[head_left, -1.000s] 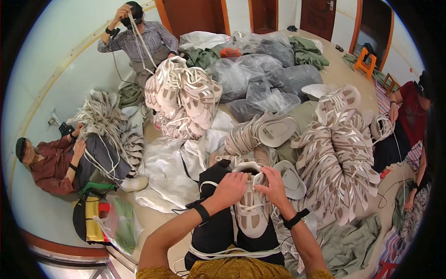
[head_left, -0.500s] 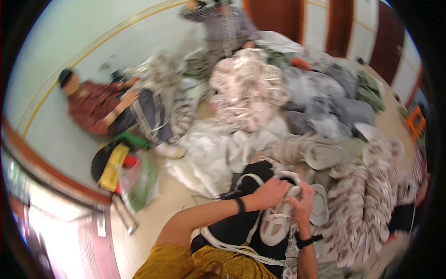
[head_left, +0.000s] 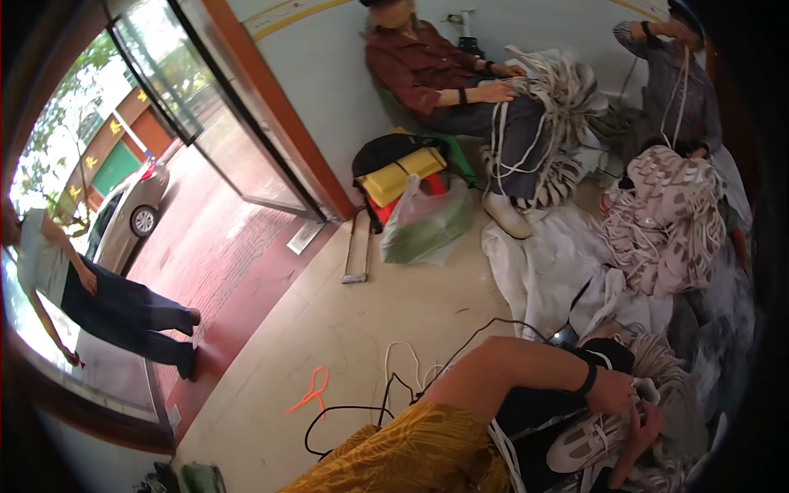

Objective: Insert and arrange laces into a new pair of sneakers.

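Note:
In my lap lies a pale beige-and-white lace-up shoe (head_left: pixel 579 444), its toe towards me. My left hand (head_left: pixel 613 391) is closed at the shoe's collar, a black band round that wrist. Opposite it, my right hand (head_left: pixel 642 429) grips the other side of the collar with bent fingers. What the fingertips pinch there is too small to make out. White laces cross the shoe's upper. A bundle of beige shoe pieces (head_left: pixel 667 374) lies just beyond my hands.
Ahead, a heap of pale shoe uppers (head_left: pixel 670 218) rests by white sheeting (head_left: pixel 526 255). Two co-workers sit by the wall, one with a bundle of uppers (head_left: pixel 567 90). A green plastic bag (head_left: pixel 427 226), black cable (head_left: pixel 316 423) and orange cord (head_left: pixel 312 394) lie left. Someone stands near the open doorway.
My view has swung left, bringing the doorway, a parked car and a standing person into sight. Both hands stay at the shoe's collar.

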`<state>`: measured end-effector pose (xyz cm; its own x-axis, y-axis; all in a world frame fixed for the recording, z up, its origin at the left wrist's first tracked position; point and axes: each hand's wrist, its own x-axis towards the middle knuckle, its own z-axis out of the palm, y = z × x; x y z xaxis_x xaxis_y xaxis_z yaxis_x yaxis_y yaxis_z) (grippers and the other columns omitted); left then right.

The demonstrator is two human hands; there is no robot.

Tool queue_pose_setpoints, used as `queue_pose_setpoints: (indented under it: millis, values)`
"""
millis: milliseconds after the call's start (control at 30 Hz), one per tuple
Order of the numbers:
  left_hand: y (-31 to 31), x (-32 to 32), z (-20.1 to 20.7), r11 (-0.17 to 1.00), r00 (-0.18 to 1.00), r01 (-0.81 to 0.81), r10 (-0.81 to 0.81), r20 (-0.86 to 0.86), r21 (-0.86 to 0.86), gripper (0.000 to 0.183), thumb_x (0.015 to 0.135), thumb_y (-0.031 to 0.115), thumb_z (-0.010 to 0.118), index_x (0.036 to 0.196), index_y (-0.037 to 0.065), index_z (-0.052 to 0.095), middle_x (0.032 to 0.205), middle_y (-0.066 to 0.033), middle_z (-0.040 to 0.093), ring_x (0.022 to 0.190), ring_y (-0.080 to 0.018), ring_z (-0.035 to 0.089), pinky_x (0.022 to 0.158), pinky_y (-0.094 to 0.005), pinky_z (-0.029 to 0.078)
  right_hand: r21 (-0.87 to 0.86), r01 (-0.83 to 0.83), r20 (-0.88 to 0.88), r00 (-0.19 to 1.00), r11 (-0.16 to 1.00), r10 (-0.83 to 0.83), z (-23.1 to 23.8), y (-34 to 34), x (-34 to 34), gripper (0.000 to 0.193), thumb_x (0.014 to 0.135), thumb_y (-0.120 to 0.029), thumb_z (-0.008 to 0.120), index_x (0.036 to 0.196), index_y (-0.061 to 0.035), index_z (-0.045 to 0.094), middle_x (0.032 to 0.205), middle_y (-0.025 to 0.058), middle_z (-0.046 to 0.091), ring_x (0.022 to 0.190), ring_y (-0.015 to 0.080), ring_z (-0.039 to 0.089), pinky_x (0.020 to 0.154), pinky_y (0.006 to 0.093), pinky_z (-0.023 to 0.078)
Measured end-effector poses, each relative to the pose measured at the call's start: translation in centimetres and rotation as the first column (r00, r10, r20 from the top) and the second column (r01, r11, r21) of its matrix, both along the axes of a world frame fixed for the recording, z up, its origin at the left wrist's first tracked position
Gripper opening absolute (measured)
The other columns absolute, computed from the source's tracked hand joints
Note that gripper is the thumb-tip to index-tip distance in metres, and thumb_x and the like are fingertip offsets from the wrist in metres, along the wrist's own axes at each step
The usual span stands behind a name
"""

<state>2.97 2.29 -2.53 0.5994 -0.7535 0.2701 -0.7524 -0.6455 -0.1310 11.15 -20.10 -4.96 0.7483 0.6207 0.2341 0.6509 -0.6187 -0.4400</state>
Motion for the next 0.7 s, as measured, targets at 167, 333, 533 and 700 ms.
queue_pose_setpoints:
  millis: [167,333,533,700]
  values:
    - [-0.7,1.6,-1.0,0.996,0.991,0.011,0.002,0.137,-0.093,0.007,0.066,0.022,0.058,0.064,0.016,0.062,0.07,-0.001,0.059,0.078,-0.0201,0.055,0.065,-0.0355,0.04,-0.031,-0.012,-0.086,0.996,0.999,0.01,2.1,1.3,-0.9,0.023,0.075,-0.014,0.062,0.095,-0.0036,0.058,0.1,0.0116,0.055,0.092,0.0302,0.05,0.08,0.0401,0.038]
    - [-2.7,3.3,-0.7,0.917,0.984,0.115,-0.157,-0.08,-0.382,0.011,0.072,0.02,0.055,0.074,0.012,0.062,0.069,-0.0081,0.058,0.073,-0.0259,0.058,0.059,-0.0382,0.047,0.027,-0.027,0.212,0.977,0.999,0.021,3.7,0.3,-2.7,0.03,0.068,-0.022,0.066,0.091,-0.0028,0.062,0.089,0.0113,0.061,0.083,0.0276,0.057,0.073,0.0364,0.042]
    - [0.1,3.5,2.7,0.967,0.908,0.239,-0.254,-0.334,-0.086,0.009,0.075,0.014,0.051,0.079,0.01,0.058,0.079,-0.0087,0.056,0.082,-0.0255,0.055,0.069,-0.0354,0.046,0.248,0.083,0.213,0.967,0.965,-0.138,2.1,2.9,-3.0,0.026,0.057,-0.02,0.067,0.081,-0.0101,0.064,0.079,0.0079,0.062,0.076,0.0261,0.057,0.071,0.0394,0.038]
    - [-2.8,5.0,6.0,0.896,0.864,0.444,-0.424,-0.272,0.014,0.008,0.067,0.009,0.053,0.074,0.006,0.05,0.076,-0.0073,0.05,0.08,-0.0242,0.051,0.068,-0.0339,0.044,0.446,0.328,0.067,0.915,0.833,-0.397,1.7,1.5,-5.6,0.028,0.055,-0.018,0.066,0.083,-0.0112,0.063,0.083,0.0034,0.061,0.08,0.0211,0.056,0.07,0.0358,0.034]
